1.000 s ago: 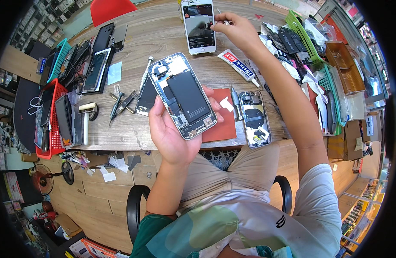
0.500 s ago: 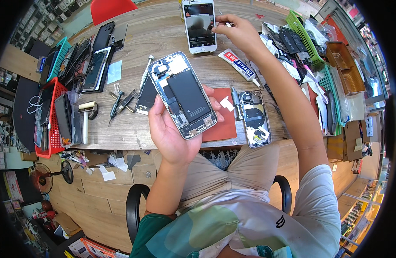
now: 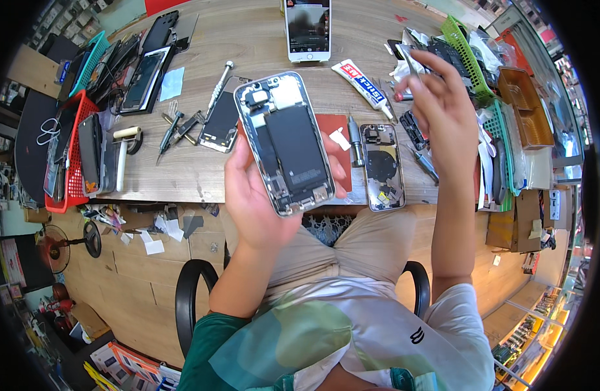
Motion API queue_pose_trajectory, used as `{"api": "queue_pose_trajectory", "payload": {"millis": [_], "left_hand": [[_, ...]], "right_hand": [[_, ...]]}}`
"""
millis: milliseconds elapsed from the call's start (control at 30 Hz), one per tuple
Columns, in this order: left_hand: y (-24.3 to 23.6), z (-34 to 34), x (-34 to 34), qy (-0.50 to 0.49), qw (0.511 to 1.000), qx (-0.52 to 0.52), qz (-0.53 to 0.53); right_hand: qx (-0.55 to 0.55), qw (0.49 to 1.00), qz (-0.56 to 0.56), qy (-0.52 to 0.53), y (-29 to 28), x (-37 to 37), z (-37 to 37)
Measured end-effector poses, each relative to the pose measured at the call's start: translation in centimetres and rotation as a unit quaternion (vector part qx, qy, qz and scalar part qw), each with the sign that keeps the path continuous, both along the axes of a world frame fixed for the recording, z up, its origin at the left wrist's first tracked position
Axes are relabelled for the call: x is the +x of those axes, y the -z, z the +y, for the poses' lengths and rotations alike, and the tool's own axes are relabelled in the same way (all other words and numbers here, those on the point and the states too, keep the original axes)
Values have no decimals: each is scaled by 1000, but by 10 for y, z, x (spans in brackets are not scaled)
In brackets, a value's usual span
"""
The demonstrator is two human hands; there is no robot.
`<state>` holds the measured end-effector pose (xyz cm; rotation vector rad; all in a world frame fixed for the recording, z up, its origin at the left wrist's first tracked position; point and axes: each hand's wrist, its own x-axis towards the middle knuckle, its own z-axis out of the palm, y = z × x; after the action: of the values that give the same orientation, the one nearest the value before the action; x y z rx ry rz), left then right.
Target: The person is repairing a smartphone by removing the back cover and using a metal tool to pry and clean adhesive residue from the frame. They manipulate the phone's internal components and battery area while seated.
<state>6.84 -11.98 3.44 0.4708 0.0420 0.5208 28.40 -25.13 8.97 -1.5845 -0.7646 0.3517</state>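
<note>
My left hand [image 3: 261, 202] is wrapped round an opened smartphone [image 3: 292, 146], raised over the table's near edge, its black battery and inner parts facing up. My right hand [image 3: 437, 104] is up at the right, fingers bent round a slim silvery tool, seemingly tweezers [image 3: 412, 64]; the fingers partly hide it. Below the right hand's left side lies a second opened phone housing [image 3: 382, 166], beside a screwdriver [image 3: 355, 142]. A dark phone screen part [image 3: 220, 124] lies left of the held phone. Under it shows a red mat [image 3: 336, 124].
A white phone [image 3: 309, 32] stands upright at the back, its screen lit. A glue tube [image 3: 364, 85] lies right of it. Red basket [image 3: 75, 156] and small hammer [image 3: 122, 153] sit left; green basket [image 3: 466, 55] and brown tray [image 3: 525, 107] sit right, among loose phone parts.
My right hand has left the upright phone's screen and come back to the right, now with a slim tool in its fingers. The view has shifted; my left hand still holds the opened phone.
</note>
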Motion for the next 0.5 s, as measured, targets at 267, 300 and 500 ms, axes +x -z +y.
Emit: {"api": "queue_pose_trajectory", "payload": {"millis": [267,300,500], "left_hand": [[14,-55,-9,3,1000,6,26],[15,-62,-10,3,1000,-11,27],[28,-74,-11,-20,1000,0,-8]], "right_hand": [[0,999,-46,-24,13,-81,-64],[-4,996,-84,-25,11,-87,-66],[-12,992,-100,-81,8,-112,-72]]}}
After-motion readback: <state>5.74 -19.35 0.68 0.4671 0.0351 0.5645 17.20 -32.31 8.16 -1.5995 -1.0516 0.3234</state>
